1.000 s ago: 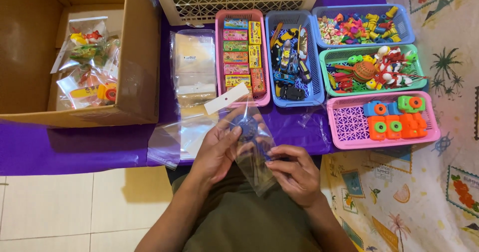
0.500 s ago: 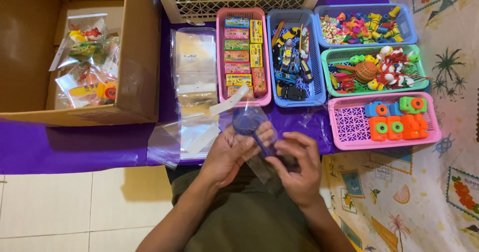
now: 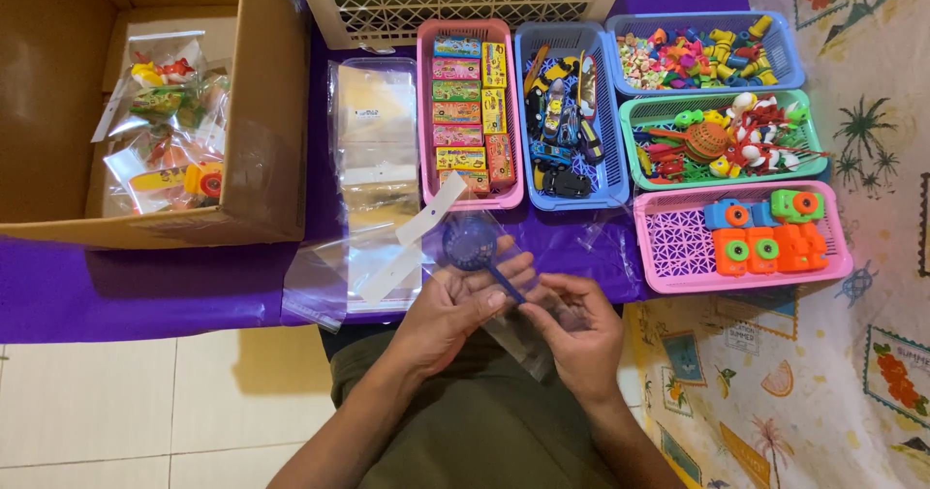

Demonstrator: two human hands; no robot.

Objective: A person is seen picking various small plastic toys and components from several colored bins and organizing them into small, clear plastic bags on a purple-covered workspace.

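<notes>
Gripping a clear plastic bag [image 3: 504, 300] (blue round toy [image 3: 472, 242] inside), left hand [image 3: 455, 310] and right hand [image 3: 579, 329] pinch it, just below the pink basket [image 3: 470, 111].

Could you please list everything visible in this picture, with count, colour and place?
clear plastic bag: one, transparent, held in both hands
toy net: one, blue, inside the bag
cardboard box: one, brown, far left, holding filled toy bags
stack of empty bags: one, clear, beside the box
lattice basket: one, white, top centre
pink basket of small boxes: one, centre
blue basket of toy cars: one, centre
blue basket of small toys: one, top right
green basket: one, right
pink basket of toy cameras: one, lower right
tablecloth: one, purple, beneath everything
left hand: one, on the bag
right hand: one, on the bag
</notes>
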